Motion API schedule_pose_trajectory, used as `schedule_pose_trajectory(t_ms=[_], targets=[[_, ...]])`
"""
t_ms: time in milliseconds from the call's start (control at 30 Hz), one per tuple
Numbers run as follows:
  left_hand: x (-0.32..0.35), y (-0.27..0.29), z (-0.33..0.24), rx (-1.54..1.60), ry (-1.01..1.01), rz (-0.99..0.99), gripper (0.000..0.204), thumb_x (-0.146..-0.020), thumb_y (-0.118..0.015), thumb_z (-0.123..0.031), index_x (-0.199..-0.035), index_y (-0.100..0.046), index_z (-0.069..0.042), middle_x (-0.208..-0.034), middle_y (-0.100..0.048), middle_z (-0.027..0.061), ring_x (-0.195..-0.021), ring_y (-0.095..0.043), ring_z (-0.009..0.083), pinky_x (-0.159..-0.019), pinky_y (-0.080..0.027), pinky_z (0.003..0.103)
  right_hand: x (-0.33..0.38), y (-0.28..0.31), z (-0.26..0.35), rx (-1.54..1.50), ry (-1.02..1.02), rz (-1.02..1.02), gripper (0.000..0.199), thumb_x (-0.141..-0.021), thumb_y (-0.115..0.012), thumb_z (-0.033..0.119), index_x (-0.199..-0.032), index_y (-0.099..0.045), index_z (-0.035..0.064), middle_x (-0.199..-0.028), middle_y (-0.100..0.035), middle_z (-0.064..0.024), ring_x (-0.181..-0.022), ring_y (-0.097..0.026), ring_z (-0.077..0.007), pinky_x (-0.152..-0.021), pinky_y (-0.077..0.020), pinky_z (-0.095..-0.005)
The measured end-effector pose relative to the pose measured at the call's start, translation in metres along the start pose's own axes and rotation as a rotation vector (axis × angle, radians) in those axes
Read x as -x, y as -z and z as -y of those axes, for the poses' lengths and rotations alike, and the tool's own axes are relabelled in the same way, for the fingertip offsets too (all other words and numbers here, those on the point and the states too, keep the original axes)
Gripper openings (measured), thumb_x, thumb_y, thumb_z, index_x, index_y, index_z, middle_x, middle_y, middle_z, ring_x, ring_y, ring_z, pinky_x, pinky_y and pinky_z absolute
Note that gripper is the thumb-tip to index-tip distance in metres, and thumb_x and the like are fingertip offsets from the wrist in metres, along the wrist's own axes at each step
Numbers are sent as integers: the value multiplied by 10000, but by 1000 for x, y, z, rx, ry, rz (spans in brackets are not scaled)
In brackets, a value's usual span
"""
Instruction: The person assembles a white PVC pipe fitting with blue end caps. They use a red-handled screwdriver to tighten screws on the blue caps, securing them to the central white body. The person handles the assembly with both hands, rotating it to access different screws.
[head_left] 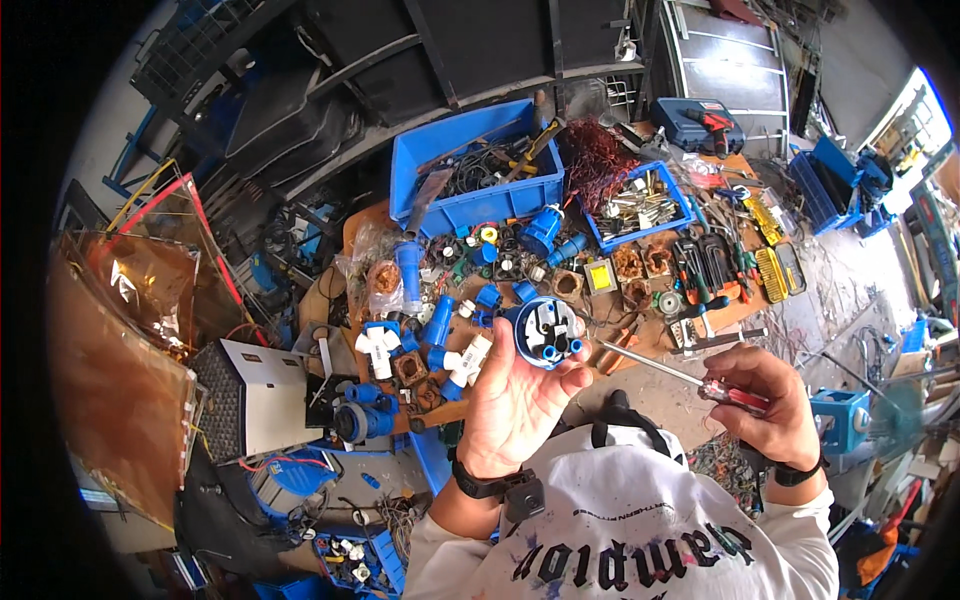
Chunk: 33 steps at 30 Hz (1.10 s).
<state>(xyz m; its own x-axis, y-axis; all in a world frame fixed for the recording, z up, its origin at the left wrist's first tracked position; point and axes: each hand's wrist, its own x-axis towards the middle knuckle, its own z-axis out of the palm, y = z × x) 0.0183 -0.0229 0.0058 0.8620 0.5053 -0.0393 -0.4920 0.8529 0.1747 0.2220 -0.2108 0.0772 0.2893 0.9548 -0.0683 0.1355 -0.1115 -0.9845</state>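
Observation:
My left hand [515,405], palm up, holds a round blue industrial plug part [548,328] between thumb and fingers. Its open face shows a pale and black inside with blue-ringed terminals. To the right, my right hand [768,408] is closed around the red, clear-looking handle of a screwdriver [655,367]. The long metal shaft points left toward the plug part, and its tip is apart from it. Just left of my left hand, white and blue connector pieces [470,362] lie on the wooden table [640,352].
A large blue bin [480,200] of wires and tools stands at the table's back. Beside it are red wire [597,160] and a blue tray [640,205] of metal parts. Pliers and clamps [715,262] lie at the right, below a drill [714,127] on its case.

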Motion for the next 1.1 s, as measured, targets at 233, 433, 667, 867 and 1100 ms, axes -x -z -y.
schedule_pose_trajectory(t_ms=[233,433,667,867,1100], targets=[[-18,-26,45,-80,-128,-35,587,-940,-577,-356,-1372,-388,-6,-1313,-477,243,-1226,-494,389,-1031,-467,483,8,59,-9,-221,-3,19,285,-797,-690,-66,-1055,-575,-28,-1067,-634,-111,-970,-640,-152,-883,-512,-289],[-33,-40,85,-153,-178,-45,569,-966,-514,-393,-1374,-395,-15,-1319,-488,224,-1214,-505,359,-983,-492,472,11,109,-31,-242,19,72,286,-799,-699,-47,-1055,-573,-36,-1060,-648,-116,-973,-641,-157,-895,-507,-294],[-35,-37,118,-365,-242,-97,597,-947,-473,-504,-1301,-493,-24,-1257,-578,153,-1102,-593,305,-912,-514,442,9,147,-44,-307,10,147,283,-810,-685,-52,-1066,-565,-38,-1058,-654,-118,-999,-637,-168,-918,-498,-305],[-50,-57,129,-369,-233,62,574,-1018,-315,-462,-1408,-331,-42,-1235,-553,183,-1013,-633,365,-899,-529,471,13,164,-39,-354,28,126,288,-814,-677,-62,-1074,-554,-40,-1065,-644,-128,-1024,-633,-181,-932,-495,-316],[-58,-70,141,-558,-289,-9,552,-995,-393,-416,-1416,-298,-73,-1154,-536,215,-930,-638,376,-759,-569,487,14,176,-42,-388,86,157,287,-823,-672,-60,-1082,-550,-49,-1075,-632,-140,-1028,-632,-190,-940,-492,-323]])
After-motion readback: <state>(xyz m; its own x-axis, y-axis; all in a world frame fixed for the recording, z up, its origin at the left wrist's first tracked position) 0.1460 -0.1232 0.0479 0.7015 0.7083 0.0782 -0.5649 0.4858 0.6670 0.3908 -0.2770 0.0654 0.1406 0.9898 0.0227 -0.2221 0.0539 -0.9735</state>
